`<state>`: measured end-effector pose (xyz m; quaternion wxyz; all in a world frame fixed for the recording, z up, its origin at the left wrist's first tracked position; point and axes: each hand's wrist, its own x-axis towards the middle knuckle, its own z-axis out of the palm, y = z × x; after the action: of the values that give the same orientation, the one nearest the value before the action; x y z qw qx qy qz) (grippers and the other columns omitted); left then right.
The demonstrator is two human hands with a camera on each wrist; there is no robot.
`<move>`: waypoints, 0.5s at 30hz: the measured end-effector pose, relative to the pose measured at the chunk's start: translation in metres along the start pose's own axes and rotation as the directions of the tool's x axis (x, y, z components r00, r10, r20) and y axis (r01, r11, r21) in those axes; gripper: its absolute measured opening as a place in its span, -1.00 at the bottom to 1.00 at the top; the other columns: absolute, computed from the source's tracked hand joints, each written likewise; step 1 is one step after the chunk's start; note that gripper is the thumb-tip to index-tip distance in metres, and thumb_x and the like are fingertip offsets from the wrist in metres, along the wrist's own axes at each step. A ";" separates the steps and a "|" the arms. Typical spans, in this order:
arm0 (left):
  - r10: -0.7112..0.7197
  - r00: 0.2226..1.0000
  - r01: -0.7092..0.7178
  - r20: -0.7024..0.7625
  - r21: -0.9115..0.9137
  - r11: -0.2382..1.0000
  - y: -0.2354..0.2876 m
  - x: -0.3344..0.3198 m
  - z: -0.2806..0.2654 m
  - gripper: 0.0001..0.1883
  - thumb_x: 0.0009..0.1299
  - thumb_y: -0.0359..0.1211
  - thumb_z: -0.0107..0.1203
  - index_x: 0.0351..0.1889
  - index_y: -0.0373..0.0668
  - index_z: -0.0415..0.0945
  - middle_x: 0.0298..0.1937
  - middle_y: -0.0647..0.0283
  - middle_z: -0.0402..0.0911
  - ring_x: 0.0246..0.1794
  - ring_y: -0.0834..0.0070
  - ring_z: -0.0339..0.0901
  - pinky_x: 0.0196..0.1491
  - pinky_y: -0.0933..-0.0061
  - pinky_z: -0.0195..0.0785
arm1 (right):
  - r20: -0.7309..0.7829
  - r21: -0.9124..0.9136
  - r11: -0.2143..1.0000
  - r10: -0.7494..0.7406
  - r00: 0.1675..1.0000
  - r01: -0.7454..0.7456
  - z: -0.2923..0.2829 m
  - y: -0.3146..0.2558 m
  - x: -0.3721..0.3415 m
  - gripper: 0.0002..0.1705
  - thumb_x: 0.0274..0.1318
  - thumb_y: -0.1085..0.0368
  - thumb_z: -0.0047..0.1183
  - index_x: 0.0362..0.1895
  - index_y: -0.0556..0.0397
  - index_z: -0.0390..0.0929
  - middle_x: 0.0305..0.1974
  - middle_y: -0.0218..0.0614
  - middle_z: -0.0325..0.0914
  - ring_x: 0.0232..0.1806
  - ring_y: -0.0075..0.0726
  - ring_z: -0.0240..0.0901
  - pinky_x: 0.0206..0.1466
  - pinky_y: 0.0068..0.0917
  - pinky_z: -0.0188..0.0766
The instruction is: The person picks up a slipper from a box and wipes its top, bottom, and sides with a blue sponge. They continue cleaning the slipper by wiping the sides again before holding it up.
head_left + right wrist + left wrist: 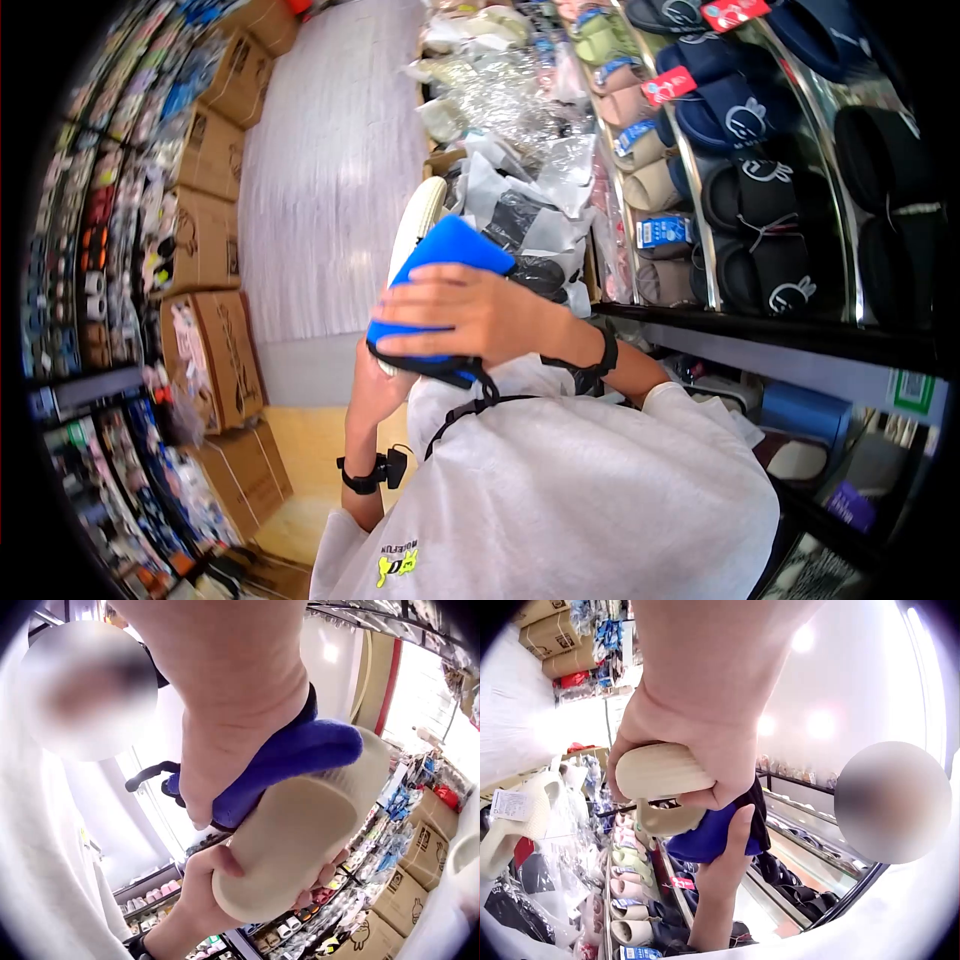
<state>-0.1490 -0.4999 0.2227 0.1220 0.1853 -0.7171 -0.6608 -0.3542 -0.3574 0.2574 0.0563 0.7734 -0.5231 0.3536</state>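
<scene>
A cream slipper [416, 220] is held in the air near the middle of the head view, tilted, its toe or heel end pointing to the top of the frame. The person's left hand [378, 385] has it firmly: in the left wrist view the fingers curl round one end with the thumb closed against it. Over the slipper lies a blue pad [462, 248] with black edging, its plush side brushing the cream surface in the right wrist view. The right hand [470, 318] holds that pad, fingers laid across its top and thumb along its near edge, leaving little gap. Black bands [372, 474] circle both wrists, and a black strap [478, 402] hangs over the person's pale shirt [590, 480], which fills the lower middle of the frame.

Round about I see a shop aisle: plastic-wrapped goods [530, 95] heaped at the upper middle, black slippers [745, 190] with white rabbit prints racked at the upper right, red tags [668, 86] among them. Cardboard boxes [208, 235] line the left side of the pale floor [325, 170], beside crowded shelves [95, 270] at the far left
</scene>
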 end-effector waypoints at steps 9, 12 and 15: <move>0.024 0.984 -0.013 -0.177 0.061 0.998 -0.010 -0.032 0.021 -0.25 0.23 -0.45 0.48 0.41 -0.30 0.43 0.26 0.11 0.67 0.25 0.33 0.66 0.27 0.23 0.57 | -0.110 -0.011 0.998 -0.063 0.992 0.062 0.007 -0.019 0.000 -0.42 0.30 0.20 0.15 0.41 -0.26 0.65 0.49 -0.35 0.56 0.52 -0.21 0.46 0.57 -0.13 0.28; 0.002 0.985 0.009 -0.174 0.060 0.998 0.002 -0.032 0.018 -0.35 0.25 -0.49 0.41 0.34 -0.31 0.49 0.17 0.13 0.72 0.21 0.39 0.66 0.24 0.27 0.56 | -0.103 0.009 0.995 -0.094 0.990 0.095 0.001 -0.013 0.005 -0.43 0.31 0.21 0.13 0.40 -0.26 0.66 0.48 -0.35 0.57 0.52 -0.22 0.46 0.58 -0.14 0.26; -0.007 0.985 0.026 -0.170 0.112 0.993 0.010 -0.035 0.017 -0.56 0.25 -0.55 0.27 0.13 -0.32 0.56 -0.04 0.18 0.75 0.01 0.48 0.65 0.11 0.34 0.54 | -0.085 0.038 0.999 -0.034 0.996 0.037 -0.013 -0.008 0.006 -0.46 0.37 0.20 0.08 0.40 -0.26 0.66 0.47 -0.35 0.57 0.52 -0.22 0.47 0.62 -0.14 0.22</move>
<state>-0.1254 -0.4685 0.2329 0.1663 0.2534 -0.7392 -0.6014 -0.3527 -0.3525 0.2722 0.0691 0.7680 -0.4993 0.3951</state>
